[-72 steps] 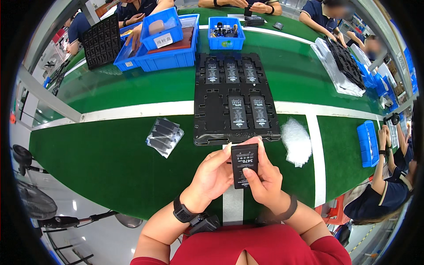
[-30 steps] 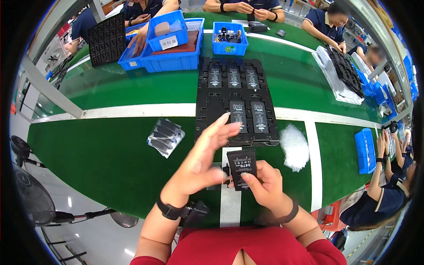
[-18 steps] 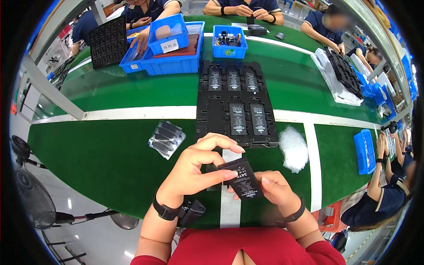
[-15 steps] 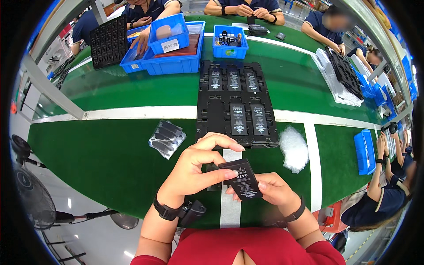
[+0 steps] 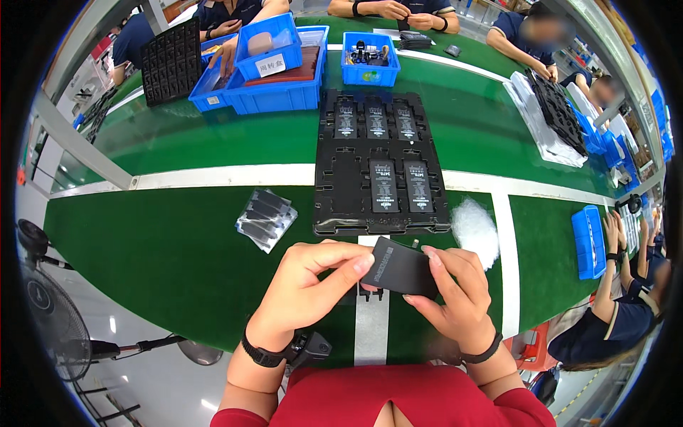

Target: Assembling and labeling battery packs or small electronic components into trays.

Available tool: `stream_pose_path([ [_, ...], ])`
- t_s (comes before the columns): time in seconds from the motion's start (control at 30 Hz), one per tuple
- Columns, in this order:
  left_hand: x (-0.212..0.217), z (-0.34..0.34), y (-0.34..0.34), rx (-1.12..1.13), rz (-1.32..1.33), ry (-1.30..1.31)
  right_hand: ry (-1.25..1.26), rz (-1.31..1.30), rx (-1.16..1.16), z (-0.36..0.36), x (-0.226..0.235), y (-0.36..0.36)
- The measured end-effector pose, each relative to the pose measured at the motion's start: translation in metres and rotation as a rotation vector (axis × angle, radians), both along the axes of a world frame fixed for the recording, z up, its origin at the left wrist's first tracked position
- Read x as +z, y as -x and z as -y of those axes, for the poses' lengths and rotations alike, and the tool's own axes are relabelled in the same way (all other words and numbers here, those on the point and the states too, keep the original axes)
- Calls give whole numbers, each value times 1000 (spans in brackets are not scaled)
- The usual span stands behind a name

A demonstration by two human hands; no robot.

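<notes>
A flat black phone battery (image 5: 407,270) is held in front of me, tilted, with a plain dark face and one line of print showing. My left hand (image 5: 309,285) pinches its left edge between thumb and forefinger. At the right edge, my right hand (image 5: 461,288) grips it with thumb and fingers. A small connector tab (image 5: 415,243) sticks out at its upper edge. Just beyond stands a black moulded tray (image 5: 341,224) with several similar batteries (image 5: 383,186) in its slots. Below the held battery, a small black piece (image 5: 370,293) is partly hidden.
Left of the tray lies a stack of clear-wrapped dark strips (image 5: 266,219). Clear film pieces (image 5: 475,231) are piled to its right. Blue bins (image 5: 277,101) stand at the far side, another blue bin (image 5: 588,243) at the right. Co-workers sit around the green table (image 5: 171,263).
The battery has been turned over from its printed label face to its plainer face. My right hand has moved up to its right edge; the left now pinches the left edge.
</notes>
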State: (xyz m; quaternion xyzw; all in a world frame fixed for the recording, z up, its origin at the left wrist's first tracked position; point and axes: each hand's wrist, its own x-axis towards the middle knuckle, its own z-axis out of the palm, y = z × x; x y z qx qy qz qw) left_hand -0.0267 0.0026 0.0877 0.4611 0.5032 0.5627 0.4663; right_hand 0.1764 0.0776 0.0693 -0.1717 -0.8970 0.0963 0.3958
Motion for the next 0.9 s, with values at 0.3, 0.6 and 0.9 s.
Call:
stream_pose_path([
  [0.3,-4,1,4,-1,-79,-63,-78,-10,-20,4,6,-3],
  [0.6,-10,0,7,-22,-176,-201,-98,-37,14,5,7,-1],
  [0.9,-10,1,15,-138,-125,-123,-104,-50,79,-6,-1,2],
])
